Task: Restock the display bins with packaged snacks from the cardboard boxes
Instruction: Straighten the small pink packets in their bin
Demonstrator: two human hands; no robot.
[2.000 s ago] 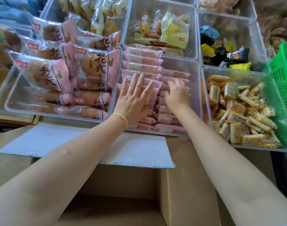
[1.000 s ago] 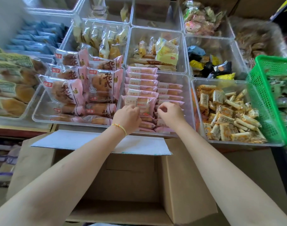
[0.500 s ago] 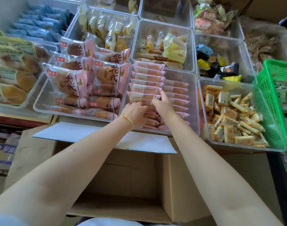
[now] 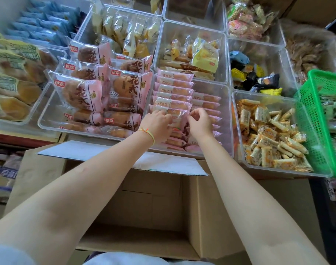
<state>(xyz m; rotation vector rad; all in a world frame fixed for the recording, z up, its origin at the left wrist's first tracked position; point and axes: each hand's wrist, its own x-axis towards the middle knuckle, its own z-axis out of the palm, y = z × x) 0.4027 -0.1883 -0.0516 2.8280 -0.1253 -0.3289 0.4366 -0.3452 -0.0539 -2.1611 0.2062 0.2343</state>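
Observation:
A clear display bin (image 4: 227,119) in the middle holds rows of small pink-wrapped cakes (image 4: 174,91). My left hand (image 4: 157,125), a yellow band on its wrist, grips the nearest upright pink packet (image 4: 177,111) in the left row with curled fingers. My right hand (image 4: 198,122) pinches the same packet's right edge. Below my arms stands an open cardboard box (image 4: 144,203); what shows of its inside holds no packets.
Left of the pink bin is a bin of large pink bread packs (image 4: 98,92). A bin of yellow snack sticks (image 4: 268,134) and a green basket (image 4: 320,115) sit to the right. More snack bins (image 4: 190,52) fill the back rows.
My left hand, flat on the packets two seconds ago, now curls on the front packet. My right hand has lifted off the right row and pinches that packet's edge. The view pulled back.

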